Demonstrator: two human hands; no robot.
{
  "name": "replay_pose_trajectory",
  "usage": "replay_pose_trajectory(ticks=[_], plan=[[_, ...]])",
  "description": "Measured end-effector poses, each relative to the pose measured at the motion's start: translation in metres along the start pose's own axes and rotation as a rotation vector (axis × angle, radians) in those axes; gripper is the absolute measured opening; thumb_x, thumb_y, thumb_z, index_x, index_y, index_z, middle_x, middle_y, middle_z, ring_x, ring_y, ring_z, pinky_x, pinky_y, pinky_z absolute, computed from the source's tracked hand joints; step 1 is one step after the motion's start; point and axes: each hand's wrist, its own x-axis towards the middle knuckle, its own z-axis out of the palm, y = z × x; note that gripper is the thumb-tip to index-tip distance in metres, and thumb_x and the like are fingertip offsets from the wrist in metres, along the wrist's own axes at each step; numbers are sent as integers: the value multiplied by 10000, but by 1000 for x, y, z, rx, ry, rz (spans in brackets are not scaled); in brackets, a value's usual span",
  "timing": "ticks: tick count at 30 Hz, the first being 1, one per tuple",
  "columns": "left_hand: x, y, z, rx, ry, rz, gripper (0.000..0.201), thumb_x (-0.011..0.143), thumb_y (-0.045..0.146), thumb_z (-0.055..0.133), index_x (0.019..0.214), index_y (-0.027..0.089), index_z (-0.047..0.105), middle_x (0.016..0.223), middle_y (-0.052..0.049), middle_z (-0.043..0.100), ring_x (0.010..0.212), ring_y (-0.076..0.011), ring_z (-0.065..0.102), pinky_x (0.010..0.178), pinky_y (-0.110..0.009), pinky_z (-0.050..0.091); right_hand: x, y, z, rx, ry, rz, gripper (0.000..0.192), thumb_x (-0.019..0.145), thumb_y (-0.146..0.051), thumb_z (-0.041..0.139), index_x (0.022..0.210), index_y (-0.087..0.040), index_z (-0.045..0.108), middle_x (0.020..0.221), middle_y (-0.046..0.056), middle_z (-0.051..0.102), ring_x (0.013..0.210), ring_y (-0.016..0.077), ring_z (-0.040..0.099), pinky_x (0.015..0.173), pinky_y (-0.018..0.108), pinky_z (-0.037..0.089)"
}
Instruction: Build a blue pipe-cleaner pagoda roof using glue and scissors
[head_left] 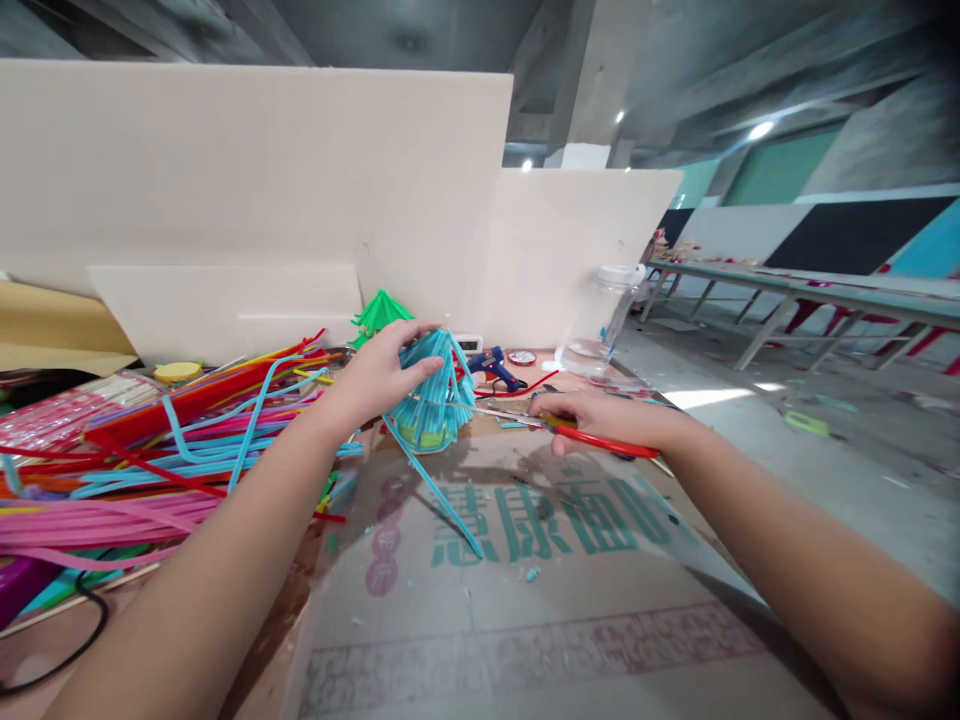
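Turquoise straws made up the little cone-shaped model (433,395) standing on the printed cardboard sheet (525,600), its peak up and its skirt of straws flaring downward. The person's left hand (379,375) was clasped over the top and near side of it, fingers spread across the straws, steadying it upright. One long loose straw (442,495) ran out from the model's base and slanted across the cardboard toward the onlooker's side, its far end low and to the right.

The right hand (592,418) was curled tight round the red handles of a pair of scissors (570,425). Their long axis lay nearly level, blades pointing left at the model's lower edge; whether the tips touched a straw was hard to tell.

Behind, a clear plastic jar (604,325) with a white lid leaned on its side; its contents could not be made out. A blue glue gun (495,365) lay just past the model, and a green cone (379,315) stood behind the left hand. To the left sprawled a heap of coloured straws (150,450), pink, red and blue.
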Motion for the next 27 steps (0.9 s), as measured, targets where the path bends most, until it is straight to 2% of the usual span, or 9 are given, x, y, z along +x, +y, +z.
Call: replay_pose_trajectory(ticks=[5,10,27], plan=[[-1,3,1,10,-5,26,507,858,435,585,1309,207,542,1303,-77,601,1193,-236,563,1038,-374,433,5,1,8,33,-38,1,424,798,-545,612,1021,-185,629,865,22,590,767,186,526,658,269,371],[-1,8,0,31,-12,70,484,871,419,568,1303,202,543,1302,-81,599,1205,-232,553,1045,-371,422,8,-2,11,99,-14,-8,435,774,-531,650,1029,-179,639,954,33,615,838,200,546,723,285,400],[-2,11,0,48,-19,88,478,874,415,556,1303,206,544,1327,-79,586,1234,-233,535,1058,-373,410,10,-10,12,81,5,1,466,754,-581,652,987,-177,638,852,12,574,764,176,499,676,265,386]])
